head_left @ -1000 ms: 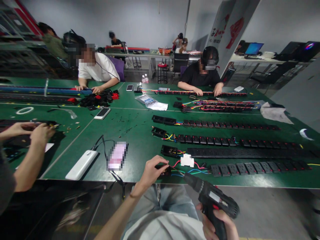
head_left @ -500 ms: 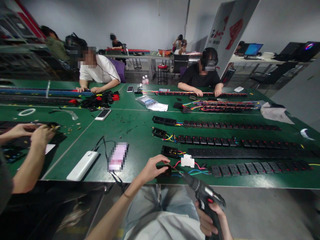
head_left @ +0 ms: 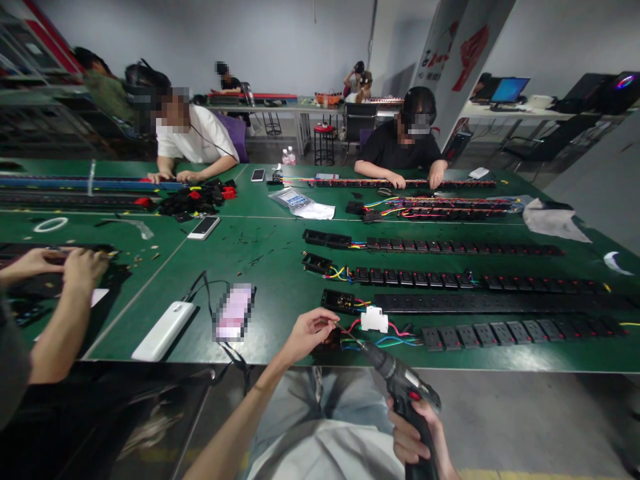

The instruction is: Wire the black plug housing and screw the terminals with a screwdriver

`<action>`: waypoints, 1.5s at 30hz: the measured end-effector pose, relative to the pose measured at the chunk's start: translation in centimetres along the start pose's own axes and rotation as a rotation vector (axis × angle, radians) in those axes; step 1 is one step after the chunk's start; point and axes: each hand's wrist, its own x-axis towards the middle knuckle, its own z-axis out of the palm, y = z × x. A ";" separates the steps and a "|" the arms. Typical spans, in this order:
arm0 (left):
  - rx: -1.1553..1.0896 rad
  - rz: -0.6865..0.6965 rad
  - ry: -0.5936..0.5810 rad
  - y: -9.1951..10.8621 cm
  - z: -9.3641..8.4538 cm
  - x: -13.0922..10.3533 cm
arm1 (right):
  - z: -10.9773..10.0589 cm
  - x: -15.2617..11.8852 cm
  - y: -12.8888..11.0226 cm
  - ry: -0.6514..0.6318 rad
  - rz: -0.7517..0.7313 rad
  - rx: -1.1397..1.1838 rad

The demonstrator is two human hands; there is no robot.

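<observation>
My right hand (head_left: 413,427) is wrapped round the grip of a black cordless drill (head_left: 400,377), whose long bit points up and left. At the bit's tip my left hand (head_left: 311,333) pinches thumb and forefinger together on something too small to name. Just below those fingers lies a black socket housing (head_left: 331,341), partly hidden by the hand. Red, blue and green wires (head_left: 387,342) run from it to the right. Among them sits a white circuit breaker (head_left: 374,320). The wires lead to a row of black socket modules (head_left: 483,335) along the table's front edge.
More black socket strips (head_left: 465,249) with wired housings lie beyond on the green table (head_left: 270,267). To the left are a white power bank (head_left: 164,331) with a cable and a phone (head_left: 235,311). A co-worker's hands (head_left: 80,270) work at far left; two people sit opposite.
My left thumb and forefinger have closed together near the bit tip; before, they were apart over the housing. The drill has shifted slightly left.
</observation>
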 end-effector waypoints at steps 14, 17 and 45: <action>0.233 0.086 0.080 -0.8 -1.1 0.4 | -0.7 0.4 0.0 0.019 -0.001 0.012; 0.328 0.054 0.183 -2.4 -2.5 0.4 | -0.6 0.2 -0.2 0.037 -0.020 -0.014; 0.608 0.040 -0.018 -5.8 -2.6 -4.7 | 2.0 3.0 -1.1 0.431 -0.299 -0.433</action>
